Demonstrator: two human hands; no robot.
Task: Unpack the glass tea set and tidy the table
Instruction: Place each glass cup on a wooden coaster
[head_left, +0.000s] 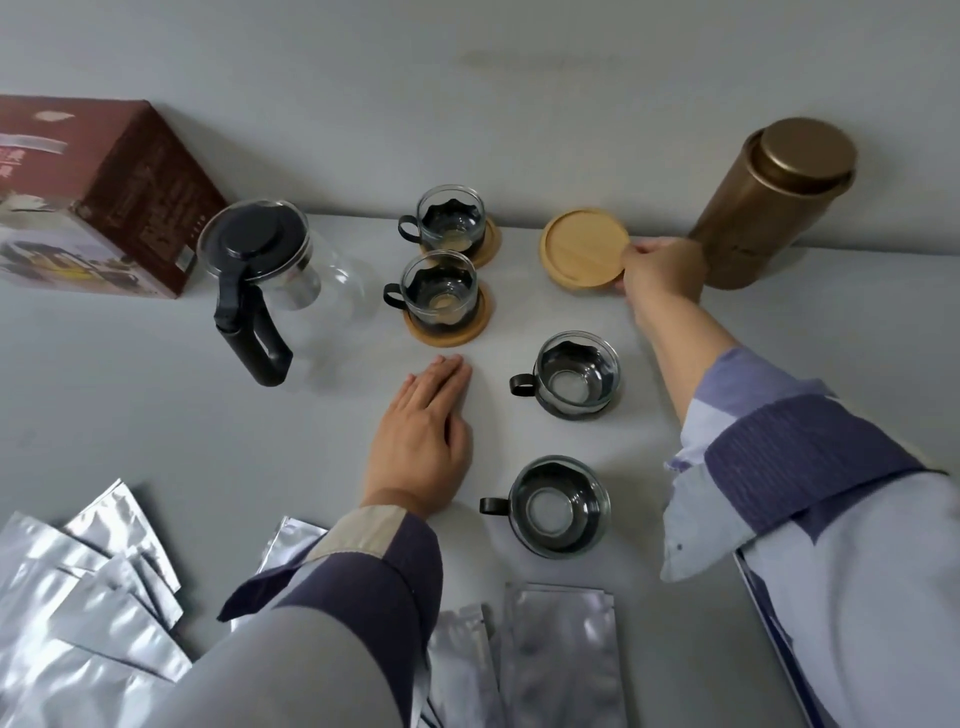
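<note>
A glass teapot (291, 291) with a black lid and handle stands at the left. Two glass cups (452, 221) (441, 291) sit on round wooden coasters behind the middle. Two more glass cups (574, 376) (556, 506) stand directly on the grey table. My right hand (657, 273) grips the right edge of a stack of wooden coasters (582, 247) at the back. My left hand (423, 436) lies flat on the table, fingers together, holding nothing, just in front of the nearer cup on a coaster.
A brown product box (98, 197) stands at the back left. A tall bronze tin canister (769, 202) stands at the back right beside my right hand. Several silver foil pouches (88, 597) (556, 654) lie along the near edge. A wall runs behind the table.
</note>
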